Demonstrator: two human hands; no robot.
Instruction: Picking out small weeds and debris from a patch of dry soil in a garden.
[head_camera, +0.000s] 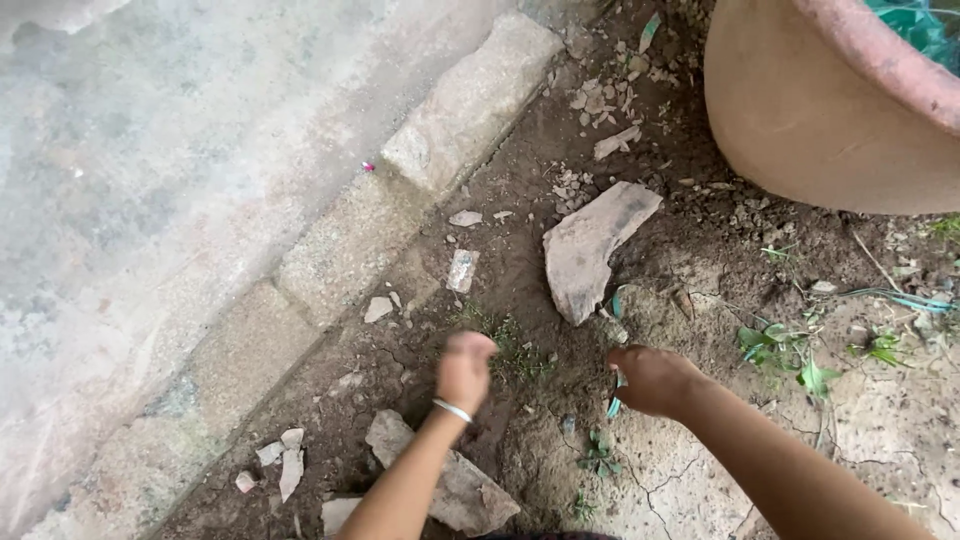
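My left hand, with a thin bangle on the wrist, hovers fisted over bare soil and small grass tufts; whether anything is in it I cannot see. My right hand is closed around a small teal-green object that pokes out below the fingers. Just beyond both hands lies a large flat stone shard on the dirt.
A big terracotta pot stands at the upper right. A stone kerb runs diagonally, with concrete paving to its left. Broken stone pieces lie near my left forearm; small weeds grow at right.
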